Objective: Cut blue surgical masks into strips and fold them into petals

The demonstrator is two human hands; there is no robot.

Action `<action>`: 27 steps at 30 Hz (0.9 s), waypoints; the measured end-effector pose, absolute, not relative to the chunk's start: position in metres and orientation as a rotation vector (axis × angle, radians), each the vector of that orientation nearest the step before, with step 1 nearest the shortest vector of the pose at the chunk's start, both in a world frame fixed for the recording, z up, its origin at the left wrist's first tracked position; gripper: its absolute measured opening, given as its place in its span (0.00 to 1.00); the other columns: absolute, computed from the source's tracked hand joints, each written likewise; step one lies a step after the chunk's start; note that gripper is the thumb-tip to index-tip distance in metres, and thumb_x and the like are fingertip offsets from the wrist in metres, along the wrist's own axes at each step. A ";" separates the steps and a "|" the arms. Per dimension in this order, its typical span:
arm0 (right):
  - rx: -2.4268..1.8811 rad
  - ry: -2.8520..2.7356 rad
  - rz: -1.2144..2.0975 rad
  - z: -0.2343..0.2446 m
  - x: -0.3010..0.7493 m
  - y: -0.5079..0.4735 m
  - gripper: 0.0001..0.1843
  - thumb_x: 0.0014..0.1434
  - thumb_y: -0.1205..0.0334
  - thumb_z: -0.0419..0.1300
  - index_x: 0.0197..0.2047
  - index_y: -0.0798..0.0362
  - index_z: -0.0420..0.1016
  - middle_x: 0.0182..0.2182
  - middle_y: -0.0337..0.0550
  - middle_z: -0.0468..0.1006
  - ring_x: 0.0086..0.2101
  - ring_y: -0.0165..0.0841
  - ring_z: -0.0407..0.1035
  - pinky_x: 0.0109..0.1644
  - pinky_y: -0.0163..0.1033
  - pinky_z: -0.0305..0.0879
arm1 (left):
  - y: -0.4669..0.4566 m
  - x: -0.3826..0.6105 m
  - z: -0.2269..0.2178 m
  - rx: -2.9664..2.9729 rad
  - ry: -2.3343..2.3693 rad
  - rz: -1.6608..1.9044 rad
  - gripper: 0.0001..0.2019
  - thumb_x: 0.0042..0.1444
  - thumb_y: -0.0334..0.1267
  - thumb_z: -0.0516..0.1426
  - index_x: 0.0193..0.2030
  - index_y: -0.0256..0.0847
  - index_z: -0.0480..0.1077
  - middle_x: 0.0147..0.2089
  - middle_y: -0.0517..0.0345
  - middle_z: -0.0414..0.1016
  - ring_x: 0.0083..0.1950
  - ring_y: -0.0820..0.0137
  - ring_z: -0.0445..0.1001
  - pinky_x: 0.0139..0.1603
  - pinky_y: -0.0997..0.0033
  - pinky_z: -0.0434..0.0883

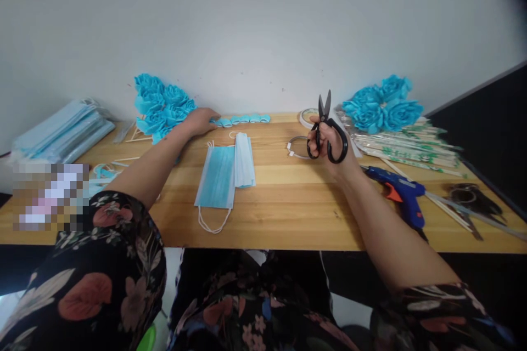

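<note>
My right hand (326, 140) grips a pair of black-handled scissors (337, 142), raised above the table with the blades pointing up and parted. At the back of the table, my left hand (200, 120) is closed at the left end of a row of small folded light-blue pieces (242, 119). Its fingertips pinch the endmost piece, which they partly cover. In front of the row lie a flat blue face mask (216, 178) with white ear loops and a paler folded mask (244, 162) overlapping its right edge.
Blue artificial flowers (154, 104) stand beside my left hand, and more flowers (385, 104) lie at the right over wrapped sticks (420, 145). A blue glue gun (405, 192), tape roll (307, 118) and wire coil (293, 145) are at the right. Packed masks (66, 129) lie far left.
</note>
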State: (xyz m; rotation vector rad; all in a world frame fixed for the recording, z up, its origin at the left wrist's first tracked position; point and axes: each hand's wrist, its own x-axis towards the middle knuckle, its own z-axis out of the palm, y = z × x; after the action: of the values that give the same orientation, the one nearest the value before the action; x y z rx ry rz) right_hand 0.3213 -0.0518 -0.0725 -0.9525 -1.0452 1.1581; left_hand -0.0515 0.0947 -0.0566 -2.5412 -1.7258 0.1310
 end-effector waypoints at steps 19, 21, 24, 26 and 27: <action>-0.994 -1.052 1.149 -0.070 0.319 -0.053 0.29 0.52 0.40 0.68 0.50 0.48 0.75 0.29 0.37 0.74 0.22 0.27 0.64 0.20 0.32 0.57 | 0.096 -0.040 -0.061 -2.592 -1.606 -0.117 0.23 0.59 0.52 0.57 0.54 0.40 0.78 0.57 0.47 0.78 0.58 0.55 0.73 0.57 0.62 0.67; -1.013 -1.062 1.138 -0.069 0.319 -0.054 0.28 0.52 0.39 0.67 0.49 0.48 0.74 0.29 0.37 0.74 0.22 0.27 0.64 0.20 0.33 0.58 | 0.095 -0.034 -0.063 -2.611 -1.583 -0.129 0.22 0.59 0.52 0.57 0.53 0.40 0.78 0.57 0.47 0.78 0.58 0.55 0.73 0.58 0.60 0.66; -1.017 -1.072 1.126 -0.069 0.319 -0.054 0.29 0.52 0.38 0.67 0.49 0.47 0.74 0.29 0.37 0.73 0.22 0.26 0.64 0.20 0.32 0.57 | 0.095 -0.027 -0.065 -2.617 -1.576 -0.128 0.21 0.59 0.49 0.57 0.52 0.40 0.78 0.57 0.45 0.78 0.58 0.54 0.72 0.58 0.58 0.66; -1.006 -1.065 1.131 -0.069 0.320 -0.053 0.29 0.52 0.38 0.68 0.49 0.47 0.74 0.29 0.37 0.73 0.22 0.26 0.64 0.20 0.32 0.58 | 0.096 -0.024 -0.064 -2.626 -1.574 -0.121 0.20 0.59 0.47 0.57 0.53 0.39 0.78 0.58 0.44 0.77 0.58 0.53 0.72 0.58 0.57 0.66; -0.998 -1.060 1.135 -0.070 0.320 -0.053 0.28 0.52 0.39 0.68 0.50 0.47 0.74 0.29 0.37 0.74 0.22 0.26 0.64 0.20 0.32 0.58 | 0.097 -0.023 -0.063 -2.632 -1.571 -0.114 0.20 0.59 0.45 0.56 0.52 0.39 0.79 0.58 0.44 0.77 0.58 0.53 0.72 0.58 0.57 0.65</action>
State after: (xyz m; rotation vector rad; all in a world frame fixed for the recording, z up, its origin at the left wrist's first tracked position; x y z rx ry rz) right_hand 0.3201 -0.0529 -0.0698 -0.9975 -1.0597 1.1350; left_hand -0.0233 0.0971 -0.0633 -2.6324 -1.5713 -0.1137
